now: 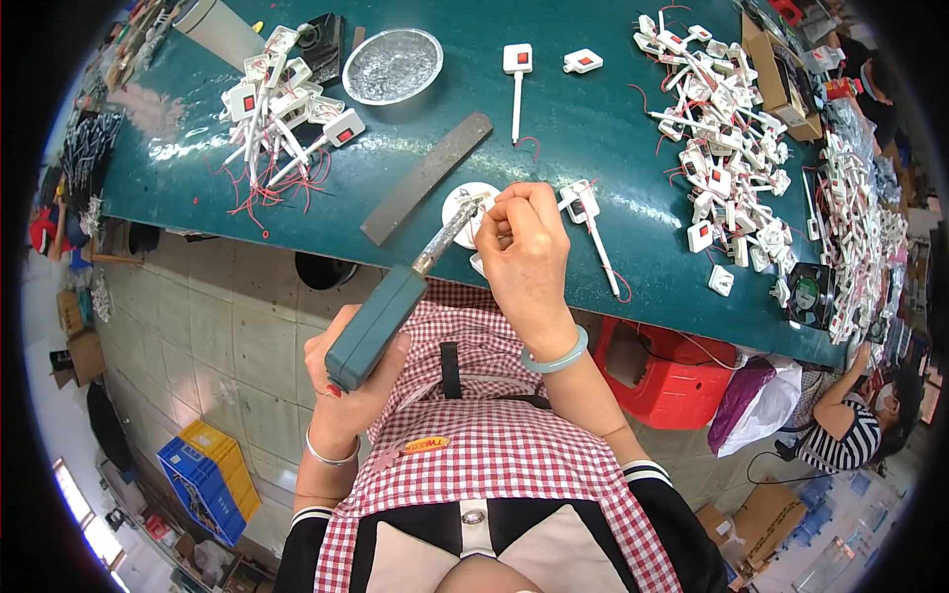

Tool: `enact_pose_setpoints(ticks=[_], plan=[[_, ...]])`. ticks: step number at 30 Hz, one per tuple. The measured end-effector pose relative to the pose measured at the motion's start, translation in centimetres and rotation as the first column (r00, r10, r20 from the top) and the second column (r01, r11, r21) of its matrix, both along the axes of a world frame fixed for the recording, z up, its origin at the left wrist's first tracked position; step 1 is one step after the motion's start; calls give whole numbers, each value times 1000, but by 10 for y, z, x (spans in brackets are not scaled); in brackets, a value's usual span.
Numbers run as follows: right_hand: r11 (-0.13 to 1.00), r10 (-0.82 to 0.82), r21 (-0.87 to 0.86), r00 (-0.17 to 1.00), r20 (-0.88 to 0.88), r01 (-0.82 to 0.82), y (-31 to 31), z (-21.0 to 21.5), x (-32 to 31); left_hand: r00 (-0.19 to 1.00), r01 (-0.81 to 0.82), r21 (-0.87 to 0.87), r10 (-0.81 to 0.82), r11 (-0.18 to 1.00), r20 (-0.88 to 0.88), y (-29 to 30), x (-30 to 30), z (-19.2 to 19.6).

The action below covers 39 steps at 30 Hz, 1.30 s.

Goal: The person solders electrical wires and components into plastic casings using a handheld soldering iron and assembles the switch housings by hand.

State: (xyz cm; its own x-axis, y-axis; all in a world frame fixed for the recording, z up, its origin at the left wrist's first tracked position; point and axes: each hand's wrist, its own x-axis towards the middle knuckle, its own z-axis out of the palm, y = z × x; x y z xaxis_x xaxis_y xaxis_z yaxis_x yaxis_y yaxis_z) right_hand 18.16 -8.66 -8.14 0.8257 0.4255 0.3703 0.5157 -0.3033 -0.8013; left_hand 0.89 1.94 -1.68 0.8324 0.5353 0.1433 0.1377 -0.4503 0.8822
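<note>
At the near edge of the green counter (613, 119), the left hand (361, 395) grasps a green tool (376, 326), fingers wrapped round its handle, its metal barrel reaching over a round white piece (453, 208) on the counter; to the right, the right hand's (529, 252) fingers are bunched beside the tip, and I cannot tell whether they grip anything. If that tip is hot, a slip of either hand could burn those fingers, or a nudge could slide the white piece. Across the counter, from the left, lie a heap of white parts (243, 101), a silver bowl (376, 96), a dark bar (427, 178) and a larger heap (727, 138). Beyond, a blue-and-yellow crate (198, 474), a red stool (643, 395) and another person (845, 440).
</note>
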Motion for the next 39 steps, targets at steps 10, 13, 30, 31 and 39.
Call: enact_pose_setpoints(ticks=[10,13,30,31,39], plan=[[1000,-5,9,1000,-5,6,1,-1,0,1000,-8,37,8,999,19,-1,-1,1],[1000,-11,3,1000,-7,11,1,0,1,1000,-4,46,4,999,4,0,-1,1],[1000,-11,-6,1000,8,11,0,4,0,932,-335,-202,356,920,74,83,88,-15],[1000,-9,5,1000,-1,9,0,5,-1,930,-340,-202,360,918,76,78,87,-21],[1000,-5,23,999,-53,7,0,11,-1,903,-305,-302,375,903,209,31,46,-48]])
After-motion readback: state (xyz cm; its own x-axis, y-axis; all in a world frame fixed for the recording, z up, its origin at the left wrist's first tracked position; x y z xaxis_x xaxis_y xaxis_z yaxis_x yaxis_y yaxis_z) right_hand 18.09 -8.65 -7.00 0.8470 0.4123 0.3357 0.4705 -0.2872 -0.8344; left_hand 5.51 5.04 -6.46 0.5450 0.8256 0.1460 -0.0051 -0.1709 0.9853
